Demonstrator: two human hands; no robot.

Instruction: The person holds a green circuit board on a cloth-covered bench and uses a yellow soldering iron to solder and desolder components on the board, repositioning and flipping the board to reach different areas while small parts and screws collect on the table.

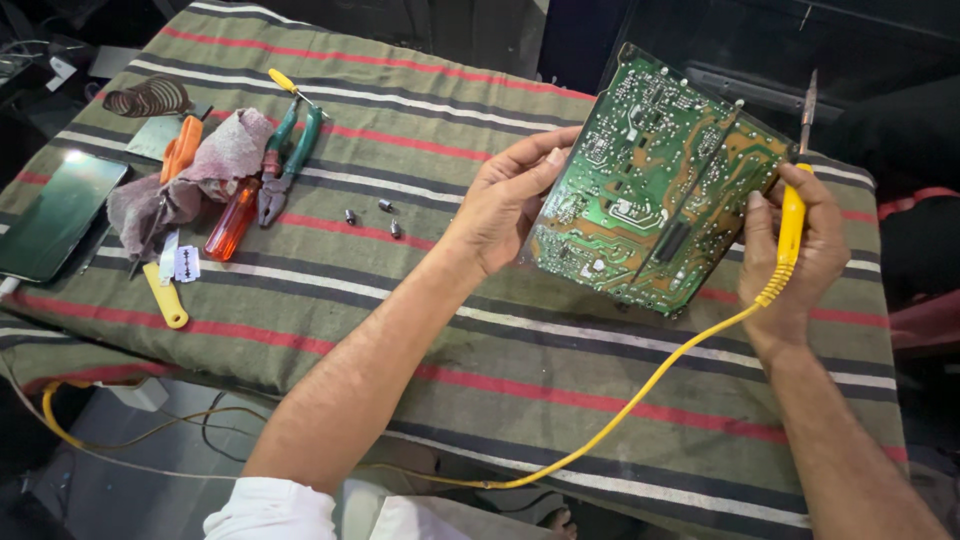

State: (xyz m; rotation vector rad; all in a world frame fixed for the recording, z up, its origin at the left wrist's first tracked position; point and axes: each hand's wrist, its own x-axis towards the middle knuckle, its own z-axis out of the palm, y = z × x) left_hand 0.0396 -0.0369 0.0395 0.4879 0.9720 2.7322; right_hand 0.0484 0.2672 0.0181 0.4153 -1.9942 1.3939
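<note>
Cloth: a striped table cloth (420, 130) in olive green, with red, white and dark lines, covers the work surface.
Phone: a dark smartphone (55, 215) lies flat at the far left edge.
Rag: a crumpled pinkish-grey rag (205, 170) lies on the tools.
Pliers: green-handled pliers (290, 160) rest just beside the rag.
Screwdrivers: an orange-handled screwdriver (230, 222) and a small yellow-handled screwdriver (285, 84).
Screws: three small metal screws (380, 215) lie apart on the cloth.
Blade: a razor blade (187, 264) near a yellow plastic handle (165, 298).
Solder: a coil of solder wire (148, 98).
</note>
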